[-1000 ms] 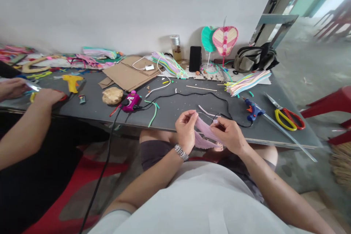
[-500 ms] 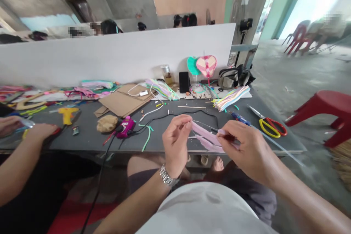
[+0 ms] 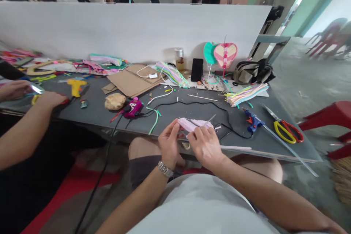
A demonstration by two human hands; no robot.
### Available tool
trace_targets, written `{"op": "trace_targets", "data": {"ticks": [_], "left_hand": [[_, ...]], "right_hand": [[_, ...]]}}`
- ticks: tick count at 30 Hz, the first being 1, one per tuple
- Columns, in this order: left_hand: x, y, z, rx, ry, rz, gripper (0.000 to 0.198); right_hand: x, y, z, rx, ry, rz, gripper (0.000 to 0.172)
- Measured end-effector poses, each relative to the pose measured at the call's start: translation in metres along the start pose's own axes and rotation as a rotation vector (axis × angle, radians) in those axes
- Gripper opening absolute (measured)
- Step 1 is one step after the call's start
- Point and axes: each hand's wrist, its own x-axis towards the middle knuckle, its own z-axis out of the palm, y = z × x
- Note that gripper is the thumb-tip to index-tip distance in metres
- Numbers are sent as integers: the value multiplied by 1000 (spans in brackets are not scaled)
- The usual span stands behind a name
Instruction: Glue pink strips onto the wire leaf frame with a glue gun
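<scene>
Your left fingers (image 3: pixel 172 131) and right fingers (image 3: pixel 196 137) are closed on a pale pink bundle of pipe cleaners (image 3: pixel 192 124), gripping it from both sides. Your left hand (image 3: pixel 168 145) holds one end while your right hand (image 3: pixel 205 145) presses over the other, probably to keep the strands lying flat together. A metal wristwatch (image 3: pixel 165 169) sits on your left wrist.

The bundle is just above the near edge of the dark grey table (image 3: pixel 175 119), with your forearms coming in from either side, which seems to give you a steady working position. A thin black cord (image 3: pixel 192 103) curves behind it to a blue glue gun (image 3: pixel 253 121), which lies within easy reach of your right hand, as do the yellow-and-red scissors (image 3: pixel 286 131). A magenta glue gun (image 3: pixel 133 108) lies to your left, and a sheaf of pastel pipe cleaners (image 3: pixel 246 94) lies farther back, near a pink heart-shaped craft piece (image 3: pixel 225 54). At the far left, a co-worker's hands (image 3: pixel 48 99) work at the same table.
</scene>
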Motion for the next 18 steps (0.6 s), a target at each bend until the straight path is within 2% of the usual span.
{"op": "trace_targets", "data": {"ticks": [2,4,8,11,12,14,16,18], "left_hand": [[10,-5,-11,-21,62,-80,57],[18,-7,-18,-5,89,-101,59],[31,-10,-17,45,124,-124,52],[39,-9,-9,46,137,-150,46],[42,-9,-7,44,142,-151,44],[49,-7,-2,46,145,-144,42],[56,-5,1,46,146,-135,41],[62,-4,3,47,146,-139,40]], "right_hand": [[8,-10,16,45,-92,-8,20],[14,-18,26,59,-151,5,24],[13,-16,30,99,-177,4,20],[2,11,26,218,-106,-30,26],[-2,25,25,246,-86,-17,24],[-7,55,28,205,-79,88,20],[-8,83,37,148,-133,169,15],[-4,102,50,161,-214,161,8]]}}
